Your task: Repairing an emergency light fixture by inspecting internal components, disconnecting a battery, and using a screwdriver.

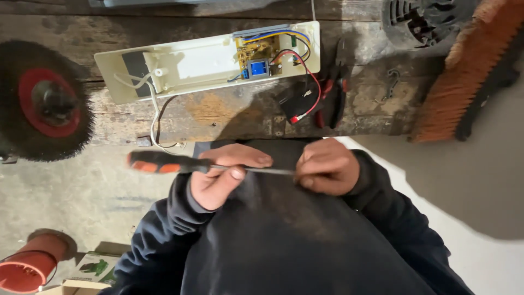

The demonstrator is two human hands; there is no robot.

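My left hand (221, 177) grips a screwdriver (158, 163) where the orange and black handle meets the shaft; the handle sticks out to the left. The thin metal shaft (273, 171) runs right into my right hand (327, 166), which is closed around its tip. What sits at the tip is hidden by the fingers. Both hands hover over my dark clothing, just in front of a worn wooden bench (218, 112). On the bench lies an opened white plastic housing (191, 65) with a circuit board (262, 57), a blue component and loose coloured wires.
Red-handled pliers (334, 90) lie right of the housing. A round wire brush wheel (43, 101) with a red centre sits at the left, an orange-bristled brush (464, 76) at the right. A red plug (30, 262) and a small box (95, 267) are on the floor.
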